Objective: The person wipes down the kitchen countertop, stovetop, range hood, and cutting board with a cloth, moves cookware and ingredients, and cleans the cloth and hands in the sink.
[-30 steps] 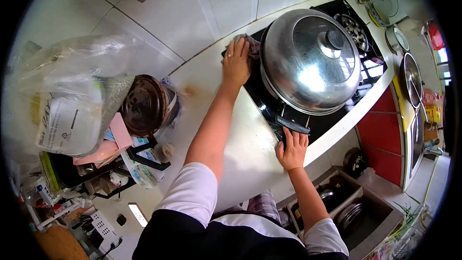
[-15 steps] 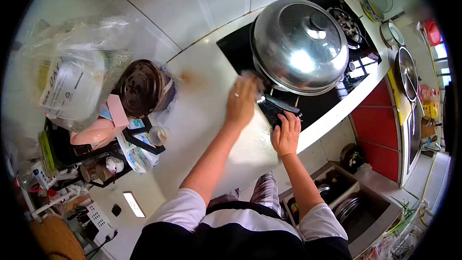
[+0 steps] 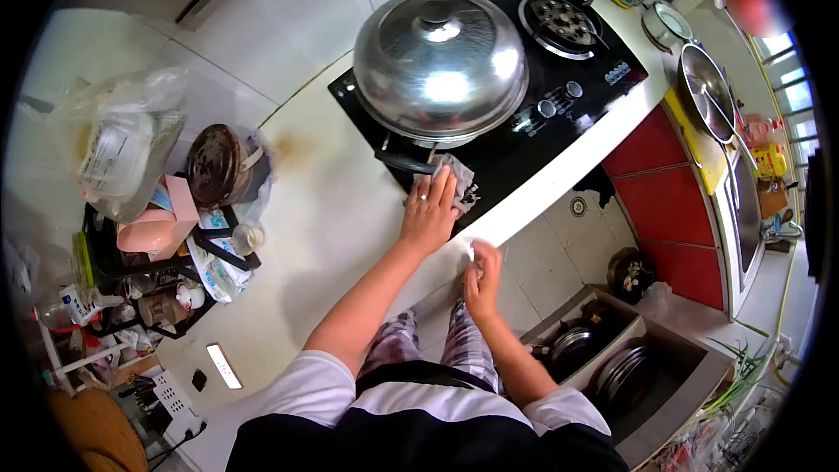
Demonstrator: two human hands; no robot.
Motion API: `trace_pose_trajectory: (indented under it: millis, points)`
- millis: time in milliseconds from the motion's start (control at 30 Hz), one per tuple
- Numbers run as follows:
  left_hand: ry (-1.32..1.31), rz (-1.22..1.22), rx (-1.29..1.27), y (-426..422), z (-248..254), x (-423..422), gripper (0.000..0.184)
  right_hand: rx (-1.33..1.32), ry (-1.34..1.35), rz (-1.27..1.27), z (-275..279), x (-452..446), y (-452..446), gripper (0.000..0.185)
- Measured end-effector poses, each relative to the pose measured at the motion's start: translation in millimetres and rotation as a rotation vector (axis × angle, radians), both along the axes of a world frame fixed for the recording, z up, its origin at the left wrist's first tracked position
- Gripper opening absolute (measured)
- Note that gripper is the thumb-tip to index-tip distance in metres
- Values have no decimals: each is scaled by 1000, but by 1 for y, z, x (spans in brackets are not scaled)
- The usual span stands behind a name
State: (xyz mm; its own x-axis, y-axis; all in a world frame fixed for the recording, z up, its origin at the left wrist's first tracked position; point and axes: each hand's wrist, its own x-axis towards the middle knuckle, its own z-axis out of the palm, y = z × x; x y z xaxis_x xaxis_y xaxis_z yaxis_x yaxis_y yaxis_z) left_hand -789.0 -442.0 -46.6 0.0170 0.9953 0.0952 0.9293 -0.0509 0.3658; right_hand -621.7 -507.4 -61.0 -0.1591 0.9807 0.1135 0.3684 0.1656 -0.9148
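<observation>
My left hand [image 3: 428,214], with a ring on one finger, presses a crumpled greyish cloth [image 3: 458,182] onto the front left corner of the black glass gas hob [image 3: 507,157]. Just beyond its fingertips is the dark handle [image 3: 407,162] of a large steel wok. A domed steel lid [image 3: 437,61] with a knob covers the wok. My right hand [image 3: 482,284] is off the hob, by the front edge of the white counter [image 3: 323,201]. Its fingers are curled in, and whatever may be between them is hidden.
On the left stand a lidded brown pot [image 3: 215,166], a bagged container [image 3: 122,153] and a crowded black rack [image 3: 114,240]. A phone [image 3: 224,365] lies on the counter. An open drawer [image 3: 669,385] holding pans juts out below right. A frying pan [image 3: 706,87] sits farther right.
My right hand has left the hob corner and drawn back to the counter's front edge, its fingers now curled. My left hand and the cloth moved toward the hob's front edge. The view has shifted.
</observation>
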Motion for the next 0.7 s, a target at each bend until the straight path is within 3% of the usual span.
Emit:
trace_pose_trajectory:
  millis: [167,233,333,400,467,567,633,700]
  points:
    - [11,-146,109,69,-6,53,71,-164,2,66,-15,73,-69,22]
    - [21,-171,115,99,-10,77,71,-358,-8,149,-9,89,-81,18]
    - [70,-148,153,126,-18,122,58,-443,41,126,-2,95,-78,19]
    - [85,-336,82,108,-15,136,48,-401,64,112,-4,92,-70,21]
    - [-134,-328,146,74,-34,148,38,-425,145,85,-13,92,-62,24]
    - [-163,-339,193,25,-37,133,29,-507,174,84,-19,106,-59,21]
    - [-381,-184,-38,-16,-28,122,26,-522,180,86,-19,118,-59,17]
    - [-398,-152,24,-64,-39,111,21,-505,153,88,-22,133,-59,17]
